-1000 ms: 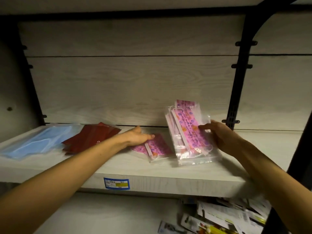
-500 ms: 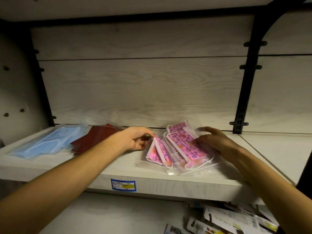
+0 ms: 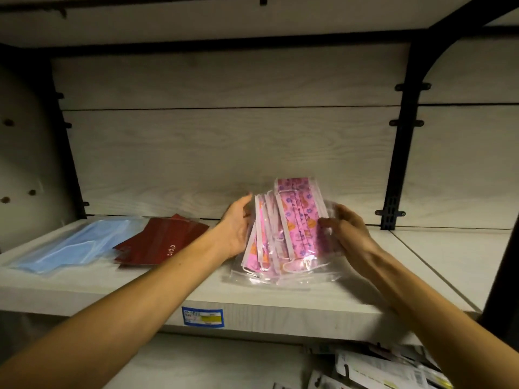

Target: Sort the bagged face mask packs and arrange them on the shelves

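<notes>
Two hands (image 3: pixel 292 231) around pink mask packs (image 3: pixel 289 231)

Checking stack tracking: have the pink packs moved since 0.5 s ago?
Yes. The pink packs were splayed flat on the shelf; now both hands, left hand and right hand, hold them tilted up towards the back panel.

Lower-shelf packets (image 3: pixel 379 369) cut off below

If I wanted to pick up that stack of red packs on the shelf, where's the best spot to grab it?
Probably by the near corner of the red packs, coming from the front shelf edge. They lie flat and fanned, their near corners splayed toward you, so fingers can slip under there. The blue mask pack crowds their left side.
</notes>
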`<state>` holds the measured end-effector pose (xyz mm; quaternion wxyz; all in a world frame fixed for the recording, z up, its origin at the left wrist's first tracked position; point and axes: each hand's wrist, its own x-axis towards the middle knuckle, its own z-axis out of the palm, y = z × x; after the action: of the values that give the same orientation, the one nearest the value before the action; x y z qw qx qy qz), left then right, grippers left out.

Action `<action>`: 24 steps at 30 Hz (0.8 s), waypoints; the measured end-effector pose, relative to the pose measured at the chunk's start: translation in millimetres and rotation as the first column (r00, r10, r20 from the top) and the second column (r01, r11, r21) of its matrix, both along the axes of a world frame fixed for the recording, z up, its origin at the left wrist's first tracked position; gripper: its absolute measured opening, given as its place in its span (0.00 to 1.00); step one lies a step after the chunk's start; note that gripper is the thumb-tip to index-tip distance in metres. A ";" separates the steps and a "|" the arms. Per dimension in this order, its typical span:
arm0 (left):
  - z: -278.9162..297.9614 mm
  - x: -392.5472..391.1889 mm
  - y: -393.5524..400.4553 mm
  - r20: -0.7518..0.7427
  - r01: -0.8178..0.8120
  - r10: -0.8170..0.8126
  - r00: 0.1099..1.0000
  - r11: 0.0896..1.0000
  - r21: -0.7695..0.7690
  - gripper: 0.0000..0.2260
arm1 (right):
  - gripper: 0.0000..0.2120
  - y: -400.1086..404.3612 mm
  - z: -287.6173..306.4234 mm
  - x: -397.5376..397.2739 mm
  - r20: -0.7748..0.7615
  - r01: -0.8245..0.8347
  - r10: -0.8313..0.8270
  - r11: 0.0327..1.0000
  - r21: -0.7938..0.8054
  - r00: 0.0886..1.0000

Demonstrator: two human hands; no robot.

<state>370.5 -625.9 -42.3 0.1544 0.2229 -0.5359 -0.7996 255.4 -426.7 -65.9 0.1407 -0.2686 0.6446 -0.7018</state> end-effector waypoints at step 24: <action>12.0 -6.0 34.9 -0.404 -0.156 -0.060 0.913 0.863 -0.480 0.24 | 0.22 9.3 18.6 26.8 -0.550 0.274 -0.248 0.961 -0.036 0.798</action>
<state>364.5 -591.0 -30.3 0.3351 0.0178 -0.6754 -0.6566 282.3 -417.4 -47.3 -0.1418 -0.3639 0.7042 -0.5929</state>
